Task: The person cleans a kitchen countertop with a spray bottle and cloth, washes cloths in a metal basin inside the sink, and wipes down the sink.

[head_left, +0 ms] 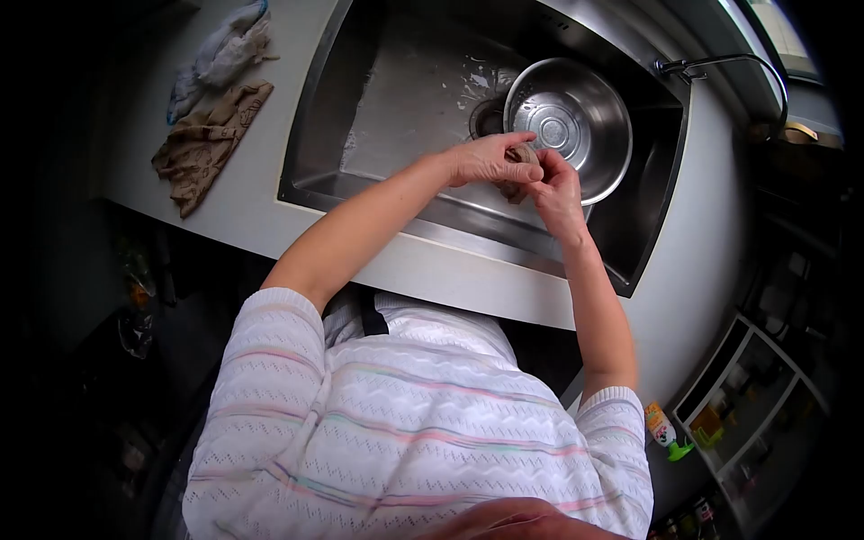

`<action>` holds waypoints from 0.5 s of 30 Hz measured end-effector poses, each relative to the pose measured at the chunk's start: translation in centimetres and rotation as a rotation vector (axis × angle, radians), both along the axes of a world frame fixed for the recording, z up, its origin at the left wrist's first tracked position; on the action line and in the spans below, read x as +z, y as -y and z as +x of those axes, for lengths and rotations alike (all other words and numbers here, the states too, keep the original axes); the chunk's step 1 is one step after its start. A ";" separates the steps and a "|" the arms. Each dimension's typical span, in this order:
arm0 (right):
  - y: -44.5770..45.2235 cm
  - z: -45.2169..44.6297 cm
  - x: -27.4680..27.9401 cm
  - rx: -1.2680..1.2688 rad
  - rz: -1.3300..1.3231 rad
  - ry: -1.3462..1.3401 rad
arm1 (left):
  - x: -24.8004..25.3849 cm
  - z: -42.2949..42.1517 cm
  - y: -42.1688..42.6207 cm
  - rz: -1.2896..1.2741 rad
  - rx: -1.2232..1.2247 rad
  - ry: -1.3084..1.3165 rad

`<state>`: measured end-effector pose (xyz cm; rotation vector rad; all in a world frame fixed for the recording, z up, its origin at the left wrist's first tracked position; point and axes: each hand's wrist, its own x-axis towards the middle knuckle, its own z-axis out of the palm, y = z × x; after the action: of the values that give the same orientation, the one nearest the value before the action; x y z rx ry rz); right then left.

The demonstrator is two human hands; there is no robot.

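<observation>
Both my hands meet over the front of the sink (pixel 405 99), beside the near rim of a round steel basin (pixel 589 117). Between the fingers is a small, bunched brown cloth (pixel 515 192), mostly covered by the hands. My left hand (pixel 486 162) is closed on it from the left, its index finger stretched over the top. From the right, my right hand (pixel 560 191) pinches the same bundle with thumb and fingers. The basin appears to hold a little clear water. Just left of the basin, the dark drain (pixel 488 119) shows in the sink floor.
On the counter left of the sink lie a crumpled brown cloth (pixel 209 144) and a white cloth with blue edging (pixel 225 56). A curved faucet (pixel 733 59) rises at the back right. A glass-fronted cabinet (pixel 751 396) and an orange-and-white pack (pixel 661 425) are at lower right.
</observation>
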<state>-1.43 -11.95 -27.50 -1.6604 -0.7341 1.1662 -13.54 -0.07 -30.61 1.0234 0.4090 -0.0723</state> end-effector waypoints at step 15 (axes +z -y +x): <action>-5.3 -2.7 4.9 0.635 0.237 1.270 | 0.7 -6.9 -5.3 -0.394 0.182 -0.108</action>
<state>-4.14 -6.67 -22.55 -1.9005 -2.1940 0.2006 -20.39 5.24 -29.86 0.5933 0.5598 -0.0423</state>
